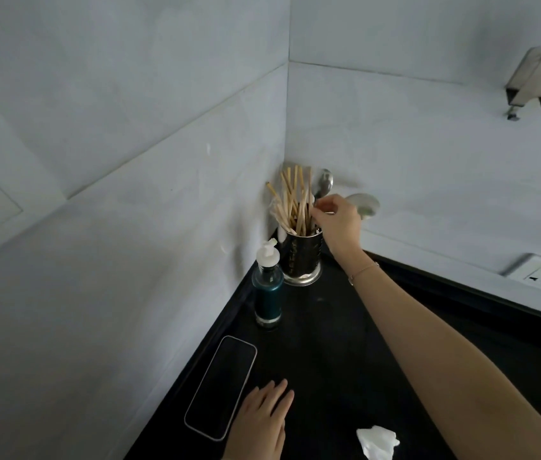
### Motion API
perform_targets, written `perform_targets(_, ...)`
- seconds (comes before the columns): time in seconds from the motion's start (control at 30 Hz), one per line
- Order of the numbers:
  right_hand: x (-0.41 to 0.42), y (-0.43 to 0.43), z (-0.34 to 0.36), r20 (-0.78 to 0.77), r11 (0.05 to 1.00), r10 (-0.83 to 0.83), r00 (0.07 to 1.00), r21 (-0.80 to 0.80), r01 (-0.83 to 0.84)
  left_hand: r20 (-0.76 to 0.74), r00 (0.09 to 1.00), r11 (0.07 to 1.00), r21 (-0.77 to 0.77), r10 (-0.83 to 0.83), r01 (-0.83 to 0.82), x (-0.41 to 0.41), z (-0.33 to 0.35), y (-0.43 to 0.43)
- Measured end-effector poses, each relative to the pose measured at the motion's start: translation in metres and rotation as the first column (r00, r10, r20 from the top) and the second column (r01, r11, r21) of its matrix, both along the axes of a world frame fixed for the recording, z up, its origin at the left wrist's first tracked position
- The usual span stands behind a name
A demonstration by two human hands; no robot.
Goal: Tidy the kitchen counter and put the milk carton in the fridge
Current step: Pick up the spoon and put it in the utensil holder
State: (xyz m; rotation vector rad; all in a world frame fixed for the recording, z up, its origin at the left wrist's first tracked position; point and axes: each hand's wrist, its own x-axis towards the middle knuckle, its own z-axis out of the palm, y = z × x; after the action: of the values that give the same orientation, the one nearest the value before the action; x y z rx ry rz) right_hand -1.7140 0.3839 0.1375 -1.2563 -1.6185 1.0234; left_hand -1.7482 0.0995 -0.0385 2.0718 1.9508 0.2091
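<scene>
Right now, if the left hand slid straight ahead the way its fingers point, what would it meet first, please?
Probably the dark soap bottle: the left hand lies flat beside the phone, fingers aimed toward it, though depth is unclear.

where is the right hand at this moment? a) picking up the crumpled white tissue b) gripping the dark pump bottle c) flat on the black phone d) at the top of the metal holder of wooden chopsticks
d: the right hand reaches to the wooden chopsticks in the shiny metal utensil holder, its fingers pinched among them.

A shiny metal holder [303,260] of wooden chopsticks [294,202] stands on the glossy black counter [328,343].
</scene>
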Motion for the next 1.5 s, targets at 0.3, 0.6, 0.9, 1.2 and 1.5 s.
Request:
perform_targets(0.3, 0.009, -0.005, -0.016, 0.209, 1.0, 0.004, 0.978, -0.008, -0.002, -0.001, 0.999, 0.996, -0.079, 0.033, -0.033, 0.001, 0.005, -0.003)
perform_targets(0.6, 0.012, -0.007, -0.03, 0.237, 0.998, 0.049, 0.97, -0.058, -0.036, 0.059, 0.993, 0.988, -0.122, 0.104, -0.096, 0.002, 0.018, -0.004)
perform_targets(0.9, 0.051, -0.035, -0.034, 0.191, 0.97, 0.215, 0.958, -0.159, -0.186, 0.018, 0.991, 0.986, -0.108, 0.129, -0.127, 0.004, 0.02, -0.002)
perform_targets(1.2, 0.191, -0.172, -0.08, 0.3, 0.945, 0.053, 0.953, -0.324, 0.05, -0.07, 0.995, 0.997, -0.018, 0.078, -0.079, 0.005, 0.009, -0.01)
perform_targets(1.5, 0.291, -0.295, -0.123, 0.383, 0.815, -0.237, 0.893, -0.422, 0.398, -0.065, 0.993, 0.994, -0.054, 0.095, -0.099, 0.011, 0.014, -0.009)
